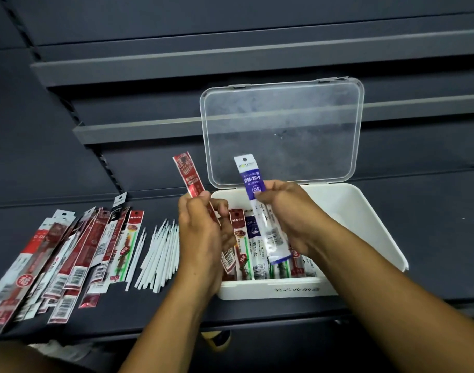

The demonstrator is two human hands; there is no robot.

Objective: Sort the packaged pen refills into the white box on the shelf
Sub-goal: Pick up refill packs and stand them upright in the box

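Left hand (200,232) grips red refill pack (188,176), right hand (289,211) pinches blue refill pack (250,179), both above white box (365,211). Risk: released slantwise, either lands crosswise on filed packs (257,265) inside box.

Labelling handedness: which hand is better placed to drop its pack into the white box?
Right, likely: right hand holds blue pack over white box interior; left hand with red pack is at its left edge.
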